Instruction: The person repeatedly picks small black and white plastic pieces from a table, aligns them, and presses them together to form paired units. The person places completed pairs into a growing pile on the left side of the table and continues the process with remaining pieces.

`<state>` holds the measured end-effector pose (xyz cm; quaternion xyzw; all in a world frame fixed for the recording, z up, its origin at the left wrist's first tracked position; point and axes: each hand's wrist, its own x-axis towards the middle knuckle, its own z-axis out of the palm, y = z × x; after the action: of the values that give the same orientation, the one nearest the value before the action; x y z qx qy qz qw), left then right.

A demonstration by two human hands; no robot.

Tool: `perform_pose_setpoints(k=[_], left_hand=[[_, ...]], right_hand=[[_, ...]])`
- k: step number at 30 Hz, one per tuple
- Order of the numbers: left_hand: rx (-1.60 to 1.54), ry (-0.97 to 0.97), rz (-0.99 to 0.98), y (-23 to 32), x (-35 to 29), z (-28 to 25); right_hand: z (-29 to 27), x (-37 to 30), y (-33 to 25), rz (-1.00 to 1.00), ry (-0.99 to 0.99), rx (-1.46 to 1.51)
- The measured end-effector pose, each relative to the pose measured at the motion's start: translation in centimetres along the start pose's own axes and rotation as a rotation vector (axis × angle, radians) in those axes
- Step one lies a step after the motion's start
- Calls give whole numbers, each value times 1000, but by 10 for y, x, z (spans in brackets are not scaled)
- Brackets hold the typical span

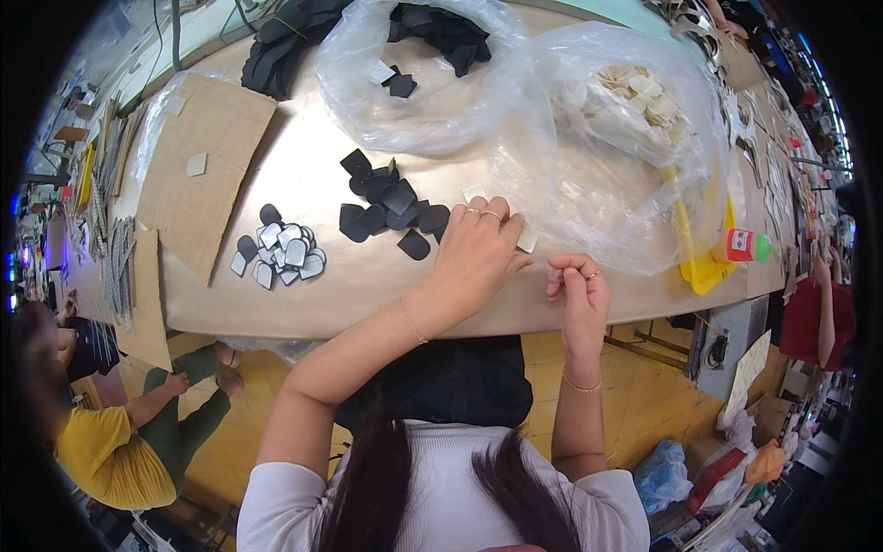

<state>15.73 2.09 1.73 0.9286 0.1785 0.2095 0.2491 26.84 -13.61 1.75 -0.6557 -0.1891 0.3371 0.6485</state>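
Observation:
My left hand (478,253) is palm down on the table, its fingers bent over and its thumb held apart. Small cream pieces (527,239) show beside its index finger and beyond the fingertips; what lies under the palm is hidden. Just left of it is a loose pile of black round-ended pieces (398,198). My right hand (579,287) is raised near the table's front edge, fingers curled and thumb pressed in; anything between them is too small to make out. Farther left, pale round-ended pieces with dark edges (292,252) lie in a heap.
A clear plastic bag (405,129) with black pieces stands at the back. Another bag (589,193) holds cream pieces. On the right are a yellow tray (704,253) and a red-labelled bottle with a green cap (741,246). Cardboard (202,166) lies left; a person in yellow (115,455) sits nearby.

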Motion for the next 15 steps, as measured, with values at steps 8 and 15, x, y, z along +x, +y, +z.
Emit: perform_pose_setpoints(k=[8,15], left_hand=[[-165,-19,-43,8,7,8],[-785,-23,-314,17,-25,-36]], right_hand=[[3,0,-4,53,43,-26],[12,-14,-26,-201,-16,-193]])
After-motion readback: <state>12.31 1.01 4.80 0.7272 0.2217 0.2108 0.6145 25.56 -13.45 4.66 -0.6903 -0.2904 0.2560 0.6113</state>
